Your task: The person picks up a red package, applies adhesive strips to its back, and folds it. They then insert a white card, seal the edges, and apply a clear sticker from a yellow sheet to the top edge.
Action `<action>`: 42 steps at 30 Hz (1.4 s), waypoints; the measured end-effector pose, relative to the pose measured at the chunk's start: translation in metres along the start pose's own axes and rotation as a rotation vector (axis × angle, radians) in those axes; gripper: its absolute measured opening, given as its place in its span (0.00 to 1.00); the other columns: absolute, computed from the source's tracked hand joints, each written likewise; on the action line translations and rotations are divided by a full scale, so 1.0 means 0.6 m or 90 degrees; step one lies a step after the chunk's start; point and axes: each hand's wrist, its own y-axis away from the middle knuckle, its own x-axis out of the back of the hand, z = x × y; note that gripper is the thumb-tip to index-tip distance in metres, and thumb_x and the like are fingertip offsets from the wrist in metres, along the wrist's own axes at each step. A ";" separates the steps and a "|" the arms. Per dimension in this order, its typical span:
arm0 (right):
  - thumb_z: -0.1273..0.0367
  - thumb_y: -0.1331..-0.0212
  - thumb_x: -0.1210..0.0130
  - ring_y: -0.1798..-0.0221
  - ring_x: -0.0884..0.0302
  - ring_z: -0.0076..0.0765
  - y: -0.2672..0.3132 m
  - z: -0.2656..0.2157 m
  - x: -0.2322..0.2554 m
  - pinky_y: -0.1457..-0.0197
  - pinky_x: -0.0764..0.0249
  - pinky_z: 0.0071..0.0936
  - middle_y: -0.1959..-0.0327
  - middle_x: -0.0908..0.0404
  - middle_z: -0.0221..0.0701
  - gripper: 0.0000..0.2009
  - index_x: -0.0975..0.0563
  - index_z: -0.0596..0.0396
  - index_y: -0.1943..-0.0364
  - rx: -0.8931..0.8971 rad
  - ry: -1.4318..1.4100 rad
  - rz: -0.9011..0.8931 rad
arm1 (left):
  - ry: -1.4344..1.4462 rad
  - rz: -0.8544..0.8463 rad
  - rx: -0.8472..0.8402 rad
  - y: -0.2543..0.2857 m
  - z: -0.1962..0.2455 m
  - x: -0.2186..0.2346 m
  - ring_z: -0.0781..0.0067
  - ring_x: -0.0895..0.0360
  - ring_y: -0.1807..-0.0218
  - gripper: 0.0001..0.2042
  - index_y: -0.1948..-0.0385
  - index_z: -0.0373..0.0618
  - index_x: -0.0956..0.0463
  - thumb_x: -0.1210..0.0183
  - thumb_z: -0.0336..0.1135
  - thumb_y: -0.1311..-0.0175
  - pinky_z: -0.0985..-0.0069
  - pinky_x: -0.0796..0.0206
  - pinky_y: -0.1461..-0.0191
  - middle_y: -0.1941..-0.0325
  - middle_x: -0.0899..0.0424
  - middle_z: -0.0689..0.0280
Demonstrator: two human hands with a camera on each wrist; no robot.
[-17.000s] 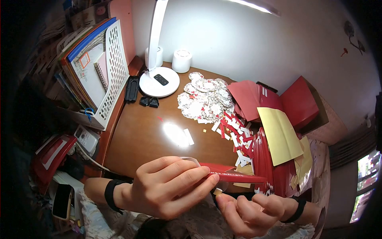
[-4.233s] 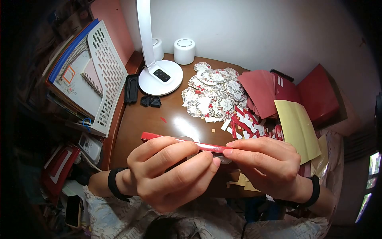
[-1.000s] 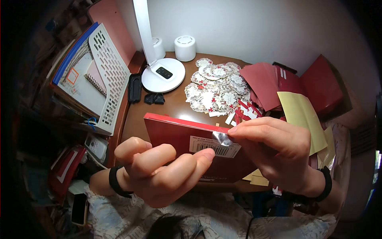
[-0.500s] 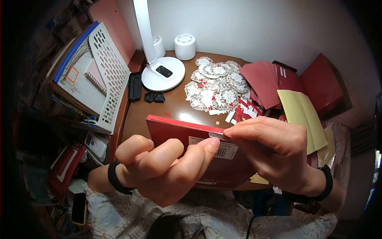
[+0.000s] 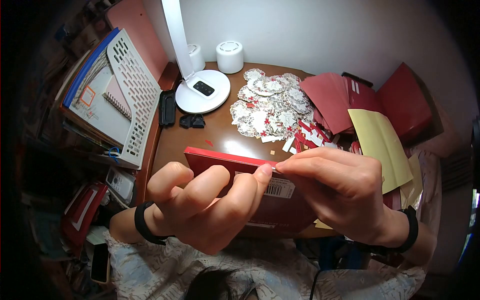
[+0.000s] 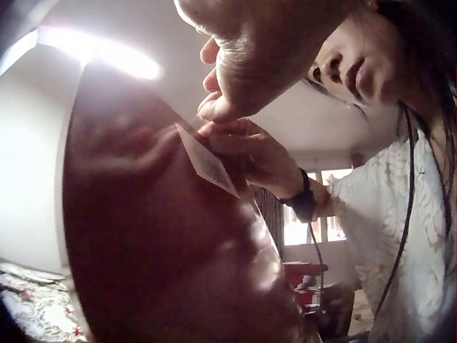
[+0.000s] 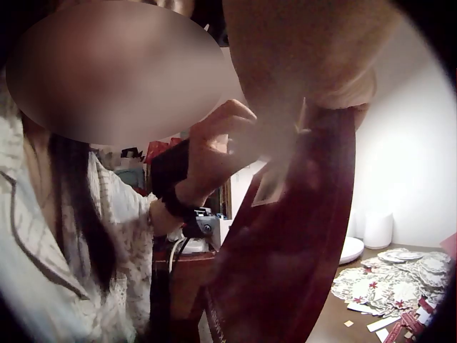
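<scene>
At the lower centre of the frame both hands meet at the top edge of the red packet held above the counter, left hand gripping it, right hand pinching the clear tape there.

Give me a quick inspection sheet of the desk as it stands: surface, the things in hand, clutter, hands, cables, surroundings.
Surface: brown wooden desk, glare patch near its middle.
Things in hand: red packet with barcode label, held upright above the near desk edge.
Clutter: pile of round printed paper cutouts, red-and-white strips, red sheets, yellow sheet.
Hands: left hand grips the packet; right hand pinches at its top edge by the label.
Cables: white cord at the desk's left side.
Surroundings: white lamp base, white file rack with books, two white cylinders, white wall.
</scene>
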 end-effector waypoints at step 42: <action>0.84 0.46 0.36 0.65 0.13 0.34 -0.006 -0.017 0.018 0.61 0.20 0.25 0.68 0.14 0.40 0.09 0.15 0.63 0.62 -0.075 -0.034 -0.043 | 0.158 -0.057 0.105 0.006 -0.005 0.027 0.74 0.36 0.62 0.13 0.63 0.63 0.13 0.26 0.43 0.53 0.70 0.47 0.56 0.63 0.32 0.80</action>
